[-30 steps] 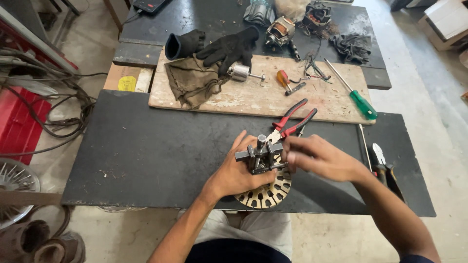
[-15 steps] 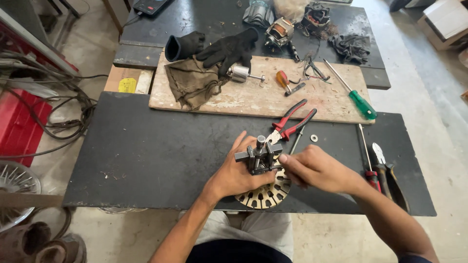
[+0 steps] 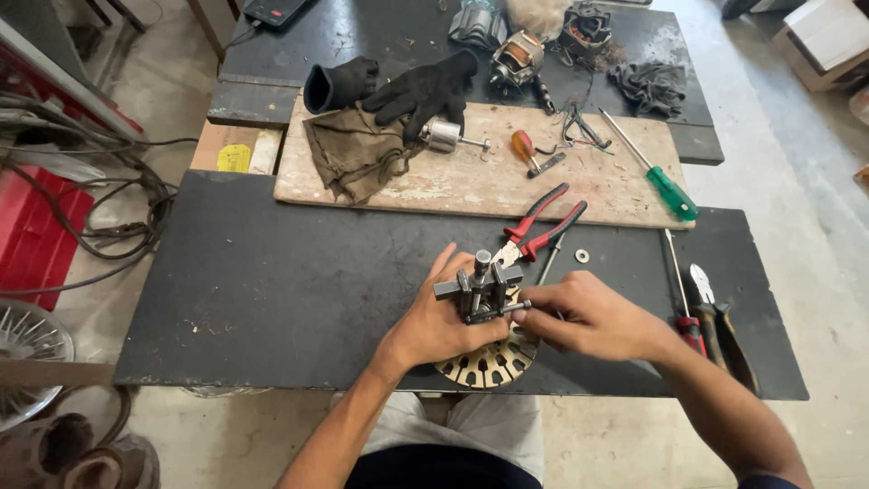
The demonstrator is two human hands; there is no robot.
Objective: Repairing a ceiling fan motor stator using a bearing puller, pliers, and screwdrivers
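Observation:
A dark metal puller tool [image 3: 482, 288] with a centre screw stands on a round slotted metal rotor [image 3: 489, 364] at the near edge of the black table [image 3: 272, 290]. My left hand [image 3: 444, 321] wraps around the puller and the rotor from the left. My right hand [image 3: 593, 317] pinches the puller's side bar at its right end. Red-handled pliers [image 3: 541, 226] lie just beyond the puller, and a small washer [image 3: 582, 256] sits to their right.
A wooden board [image 3: 471, 181] holds a brown cloth [image 3: 353, 154], a black glove [image 3: 421, 91], a small motor shaft [image 3: 448, 138], an orange-handled tool [image 3: 525, 149] and a green screwdriver [image 3: 656, 172]. Cutters and a red screwdriver [image 3: 701, 308] lie at the right. Cables [image 3: 118, 208] lie on the floor at the left.
My right hand has slid down and inward onto the puller's side bar. The left hand keeps its hold; the puller has barely moved.

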